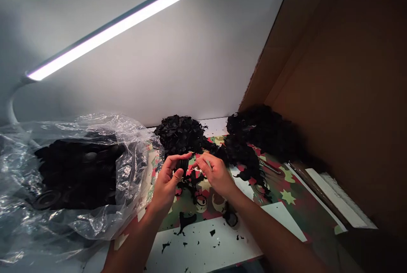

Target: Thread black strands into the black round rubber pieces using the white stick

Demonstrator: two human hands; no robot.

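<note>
My left hand is closed around a small black ribbed round piece, thumb and fingers on its two sides. Just to the right, my right hand is bent into a pinch, its fingertips close to that piece. Something pale and slim shows between its fingers, too small to name. Below both hands, black scraps and a black ring lie on the patterned table cover. Left of my hands, an open clear plastic bag holds many dark round parts.
Behind my hands rises a heap of black trimmings, with a larger dark heap to the right. A lit tube lamp hangs over the left. A metal tool lies at right, near the cardboard wall.
</note>
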